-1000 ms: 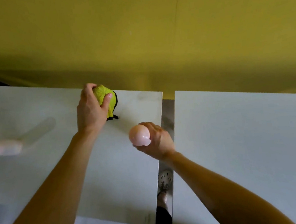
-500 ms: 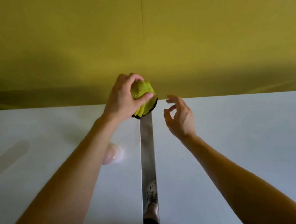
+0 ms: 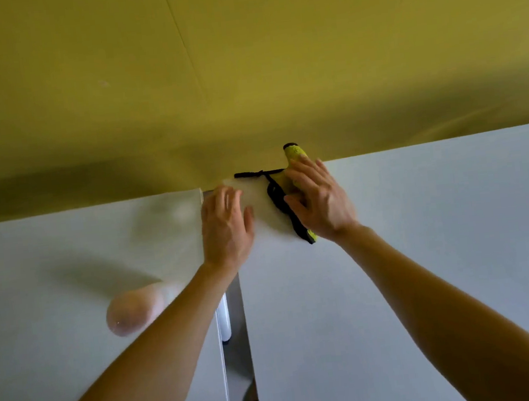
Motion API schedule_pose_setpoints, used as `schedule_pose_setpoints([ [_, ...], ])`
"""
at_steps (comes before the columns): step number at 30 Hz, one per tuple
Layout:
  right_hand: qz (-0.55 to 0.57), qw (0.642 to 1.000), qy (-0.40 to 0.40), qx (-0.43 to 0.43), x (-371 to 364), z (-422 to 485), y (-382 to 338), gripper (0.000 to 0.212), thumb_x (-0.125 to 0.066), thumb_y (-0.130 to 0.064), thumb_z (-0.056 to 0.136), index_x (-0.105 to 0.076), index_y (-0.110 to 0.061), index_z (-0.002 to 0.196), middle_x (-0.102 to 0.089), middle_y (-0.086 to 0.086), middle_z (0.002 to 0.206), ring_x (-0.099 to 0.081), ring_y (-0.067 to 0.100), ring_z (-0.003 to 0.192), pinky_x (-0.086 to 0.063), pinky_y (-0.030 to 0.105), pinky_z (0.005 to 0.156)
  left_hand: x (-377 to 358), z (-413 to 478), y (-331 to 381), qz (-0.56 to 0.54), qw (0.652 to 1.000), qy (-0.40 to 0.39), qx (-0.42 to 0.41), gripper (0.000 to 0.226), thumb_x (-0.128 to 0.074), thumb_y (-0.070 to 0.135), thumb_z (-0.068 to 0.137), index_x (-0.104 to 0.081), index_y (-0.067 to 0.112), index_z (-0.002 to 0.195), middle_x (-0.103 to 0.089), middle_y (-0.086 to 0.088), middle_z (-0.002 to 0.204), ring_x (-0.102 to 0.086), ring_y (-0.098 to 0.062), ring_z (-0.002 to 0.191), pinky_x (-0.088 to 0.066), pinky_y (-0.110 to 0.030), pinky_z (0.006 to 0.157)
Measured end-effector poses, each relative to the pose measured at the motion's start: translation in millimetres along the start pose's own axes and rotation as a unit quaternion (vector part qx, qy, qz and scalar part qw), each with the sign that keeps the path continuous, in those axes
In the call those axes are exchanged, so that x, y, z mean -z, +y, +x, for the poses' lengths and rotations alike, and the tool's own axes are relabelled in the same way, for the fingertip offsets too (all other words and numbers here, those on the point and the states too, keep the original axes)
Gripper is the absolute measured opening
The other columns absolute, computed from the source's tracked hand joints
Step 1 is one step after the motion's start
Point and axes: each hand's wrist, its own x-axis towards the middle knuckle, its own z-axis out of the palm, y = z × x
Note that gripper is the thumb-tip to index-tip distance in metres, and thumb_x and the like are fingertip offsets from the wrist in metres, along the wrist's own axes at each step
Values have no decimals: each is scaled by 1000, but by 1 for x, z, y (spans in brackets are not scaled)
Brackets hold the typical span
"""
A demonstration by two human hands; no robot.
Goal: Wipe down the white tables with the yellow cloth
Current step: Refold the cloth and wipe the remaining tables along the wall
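1. Landmark: the gap (image 3: 236, 350) between the left white surface (image 3: 42, 338) and the right white surface (image 3: 439, 231). All positions are given against it.
2. The yellow cloth (image 3: 295, 154) lies just right of the gap's far end, on the far corner of the right white surface.
3. Look of the cloth: bright yellow-green pile with black trim along the edges. One yellow tip sticks up past the far edge, and a second yellow bit shows at the nearer corner. A pale, blurred patch lies between the trim and the gap; whether it is part of the cloth cannot be told.
4. The right hand (image 3: 320, 199) rests palm down on the cloth. Grip wide, fingers laid out straight, nothing pinched.
5. The left hand (image 3: 225, 227) sits over the gap's far end, palm down. Grip wide, fingers straight and together, holding nothing. Contact with the surface cannot be told.
6. A pink round object (image 3: 131, 312), blurred, sits on the left white surface, well left of the gap.
7. A white item (image 3: 224, 319) shows inside the gap; it cannot be identified.
8. A yellow wall (image 3: 243, 72) stands beyond the gap's far end.
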Motion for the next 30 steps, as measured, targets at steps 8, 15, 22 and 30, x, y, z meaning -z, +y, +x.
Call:
schedule_pose_setpoints([
  [8, 3, 992, -94, 80, 12, -19, 25, 96, -57, -50, 99, -24, 7, 167, -14, 22, 180, -7, 37, 169, -16, 60, 135, -47, -35, 12, -7, 998, 59, 10, 45, -61, 30, 106, -63, 5, 143, -49, -22, 160, -45, -40, 153, -35, -46, 125],
  [15, -43, 995, -77, 46, -19, 36, 24, 67, -69, -46, 96, -59, -6, 150, -50, 18, 163, -38, 37, 159, -25, 58, 132, -47, -35, 15, 1, 996, 89, 0, 36, -66, 14, 100, -68, 2, 134, -61, -22, 143, -53, -42, 142, -42, -54, 120],
  [22, -30, 972, -233, 6, -41, 115, -22, 53, -34, -55, 99, -61, -18, 125, -66, 12, 115, -63, 36, 110, -48, 42, 87, -46, -36, 20, 5, 997, 83, -4, 37, -58, 10, 99, -69, 1, 133, -62, -23, 141, -53, -46, 143, -41, -58, 120],
  [30, -43, 976, -185, -111, 6, 92, 40, 40, -47, -58, 99, -63, -23, 107, -71, 12, 110, -67, 40, 102, -44, 38, 76, -46, -34, 18, 1, 997, 77, -2, 32, -59, 10, 97, -68, -1, 126, -61, -23, 139, -53, -45, 142, -42, -53, 121],
])
